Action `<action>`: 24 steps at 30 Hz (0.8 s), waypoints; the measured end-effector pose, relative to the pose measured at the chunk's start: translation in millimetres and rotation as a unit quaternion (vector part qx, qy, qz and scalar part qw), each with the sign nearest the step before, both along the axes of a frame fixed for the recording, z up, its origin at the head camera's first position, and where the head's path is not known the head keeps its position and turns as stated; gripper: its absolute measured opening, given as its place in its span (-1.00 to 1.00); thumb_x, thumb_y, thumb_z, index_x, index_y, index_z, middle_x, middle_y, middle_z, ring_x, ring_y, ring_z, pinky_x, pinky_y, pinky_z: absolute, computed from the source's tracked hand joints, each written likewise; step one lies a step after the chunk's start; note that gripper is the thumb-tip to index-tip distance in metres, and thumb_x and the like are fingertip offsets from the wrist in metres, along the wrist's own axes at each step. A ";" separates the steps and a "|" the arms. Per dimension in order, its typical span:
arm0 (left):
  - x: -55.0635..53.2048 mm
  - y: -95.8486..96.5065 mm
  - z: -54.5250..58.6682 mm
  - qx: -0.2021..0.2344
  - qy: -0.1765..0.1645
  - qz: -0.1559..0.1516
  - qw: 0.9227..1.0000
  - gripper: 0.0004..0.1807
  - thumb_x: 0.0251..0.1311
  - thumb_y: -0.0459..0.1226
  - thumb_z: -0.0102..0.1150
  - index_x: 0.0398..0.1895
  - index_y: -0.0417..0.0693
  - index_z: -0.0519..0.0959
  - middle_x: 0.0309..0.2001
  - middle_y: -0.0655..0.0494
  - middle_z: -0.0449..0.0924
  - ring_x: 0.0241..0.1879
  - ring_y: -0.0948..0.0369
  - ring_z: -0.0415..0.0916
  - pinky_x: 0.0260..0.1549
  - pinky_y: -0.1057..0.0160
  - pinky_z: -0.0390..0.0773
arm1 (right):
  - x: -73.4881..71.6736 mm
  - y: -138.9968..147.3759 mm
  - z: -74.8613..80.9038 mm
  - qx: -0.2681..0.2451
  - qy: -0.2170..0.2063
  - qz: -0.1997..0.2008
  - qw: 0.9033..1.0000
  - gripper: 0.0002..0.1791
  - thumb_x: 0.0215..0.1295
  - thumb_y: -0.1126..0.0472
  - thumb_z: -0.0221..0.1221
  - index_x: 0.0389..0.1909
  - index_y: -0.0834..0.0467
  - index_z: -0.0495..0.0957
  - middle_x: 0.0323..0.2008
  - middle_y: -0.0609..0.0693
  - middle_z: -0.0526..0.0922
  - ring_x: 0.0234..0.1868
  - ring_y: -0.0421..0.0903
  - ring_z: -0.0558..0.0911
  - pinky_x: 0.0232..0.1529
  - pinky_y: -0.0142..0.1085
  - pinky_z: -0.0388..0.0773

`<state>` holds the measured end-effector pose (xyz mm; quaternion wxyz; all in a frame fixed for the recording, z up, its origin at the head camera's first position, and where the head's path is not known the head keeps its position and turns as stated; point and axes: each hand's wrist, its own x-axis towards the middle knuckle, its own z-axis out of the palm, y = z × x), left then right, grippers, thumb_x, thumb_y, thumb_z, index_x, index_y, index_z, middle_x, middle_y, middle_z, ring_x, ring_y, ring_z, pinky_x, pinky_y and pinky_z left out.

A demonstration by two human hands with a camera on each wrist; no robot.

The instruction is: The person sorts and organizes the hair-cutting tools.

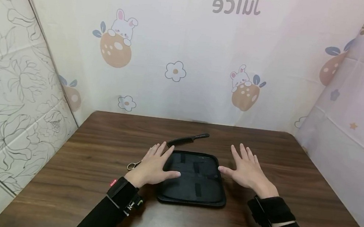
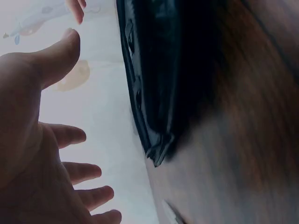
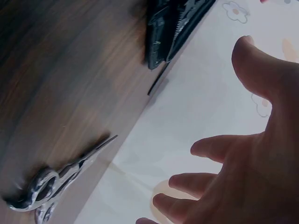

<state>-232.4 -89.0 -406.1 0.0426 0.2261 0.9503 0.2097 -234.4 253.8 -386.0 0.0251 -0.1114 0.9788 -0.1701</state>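
Observation:
A black zip case [image 1: 190,189] lies opened flat on the table, its inside with several loops facing up. My left hand [image 1: 153,166], fingers spread, is over the case's left edge and holds nothing; in the left wrist view a gap shows between it and the case [image 2: 154,79]. Beside this hand peeks a metal scissors handle [image 1: 132,166], the rest hidden. My right hand [image 1: 248,170] hovers to the right of the case with fingers spread, also holding nothing. In the right wrist view silver scissors [image 3: 63,179] lie on the table below that hand.
Behind the case lies a black comb [image 1: 184,140], its handle pointing right. The brown wooden table [image 1: 94,189] ends at a printed cloth backdrop [image 1: 190,36]. Cloth panels [image 1: 361,121] also stand at the left and right sides.

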 end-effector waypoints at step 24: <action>10.0 15.5 -12.2 -0.007 -0.016 -0.059 0.998 -0.07 0.18 0.20 0.36 0.50 -0.08 0.34 0.53 -0.15 0.17 0.53 -0.08 0.05 0.37 -0.10 0.25 | -12.0 24.2 -14.7 0.041 -0.058 -0.030 0.997 0.09 0.43 -0.36 0.05 0.56 0.41 -0.04 0.48 0.60 -0.13 0.45 0.59 -0.06 0.29 0.45 0.05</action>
